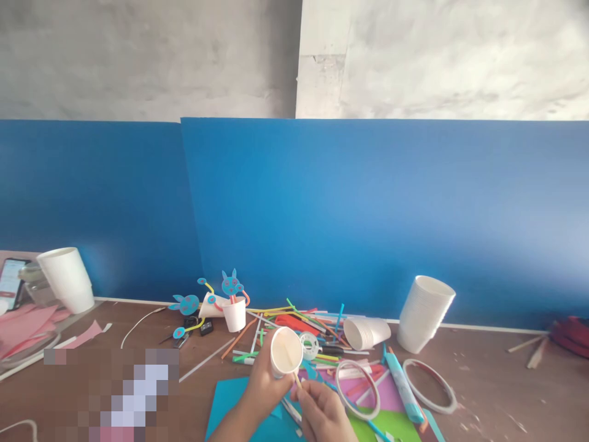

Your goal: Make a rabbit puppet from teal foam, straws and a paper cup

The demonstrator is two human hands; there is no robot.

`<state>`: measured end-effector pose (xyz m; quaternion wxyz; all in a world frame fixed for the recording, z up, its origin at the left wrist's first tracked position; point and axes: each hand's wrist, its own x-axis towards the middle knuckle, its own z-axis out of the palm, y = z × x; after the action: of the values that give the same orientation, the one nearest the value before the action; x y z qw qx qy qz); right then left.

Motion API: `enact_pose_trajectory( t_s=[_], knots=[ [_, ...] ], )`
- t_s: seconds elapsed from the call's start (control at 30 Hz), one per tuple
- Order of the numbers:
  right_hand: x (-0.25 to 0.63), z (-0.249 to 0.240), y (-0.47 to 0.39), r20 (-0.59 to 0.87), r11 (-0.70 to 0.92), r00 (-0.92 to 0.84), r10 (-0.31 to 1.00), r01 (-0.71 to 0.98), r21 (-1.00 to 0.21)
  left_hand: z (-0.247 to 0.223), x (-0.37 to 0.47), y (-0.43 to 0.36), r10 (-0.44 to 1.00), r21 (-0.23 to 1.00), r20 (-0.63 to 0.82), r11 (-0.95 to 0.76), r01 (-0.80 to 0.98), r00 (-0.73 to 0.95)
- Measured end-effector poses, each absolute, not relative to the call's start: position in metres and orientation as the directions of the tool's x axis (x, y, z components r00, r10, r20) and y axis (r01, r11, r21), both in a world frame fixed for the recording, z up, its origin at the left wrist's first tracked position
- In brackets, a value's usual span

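A white paper cup [280,364] is wrapped by the fingers of my left hand [263,388], its open mouth tilted toward the camera. Inside the cup shows a pale interior. My right hand [322,412] pinches a thin, light tan stick [297,380] at the cup's near rim; what the stick is cannot be made out. Both hands are above a blue paper sheet [225,399] and a spread of coloured straws [271,314]. A roll of clear tape [310,346] lies just right of the cup.
Behind stands a cup with a blue paper animal [231,285]. Right are lying cups [367,333], a tall cup stack [424,314], tape rings [358,390] and a turquoise tube [405,385]. More cups [68,279] and pink paper [32,328] sit left. A blue panel [368,215] borders the table.
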<state>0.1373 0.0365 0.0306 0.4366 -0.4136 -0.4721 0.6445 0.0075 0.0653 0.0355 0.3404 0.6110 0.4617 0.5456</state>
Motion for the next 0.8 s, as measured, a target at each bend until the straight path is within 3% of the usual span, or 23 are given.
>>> enact_pose_trajectory(
  t_s=[0.17,0.43,0.67,0.8],
  knots=[
    [0.142,0.035,0.043,-0.246,-0.401,-0.426,0.87,-0.324,-0.857,0.041,0.011,0.062,0.96,0.955,0.278,-0.272,0.12,-0.04],
    [0.138,0.03,0.039,-0.114,-0.167,-0.267,0.957,-0.186,-0.968,0.032,0.013,0.064,0.95,0.948,0.308,-0.302,0.106,-0.055],
    [0.145,0.044,0.041,-0.239,-0.441,-0.492,0.837,-0.349,-0.827,0.038,0.012,0.062,0.976,0.975,0.217,-0.216,0.042,-0.032],
    [0.153,0.056,0.041,-0.244,-0.34,-0.467,0.85,-0.131,-0.931,0.04,0.002,0.075,0.951,0.971,0.239,-0.236,0.042,-0.195]
  ],
)
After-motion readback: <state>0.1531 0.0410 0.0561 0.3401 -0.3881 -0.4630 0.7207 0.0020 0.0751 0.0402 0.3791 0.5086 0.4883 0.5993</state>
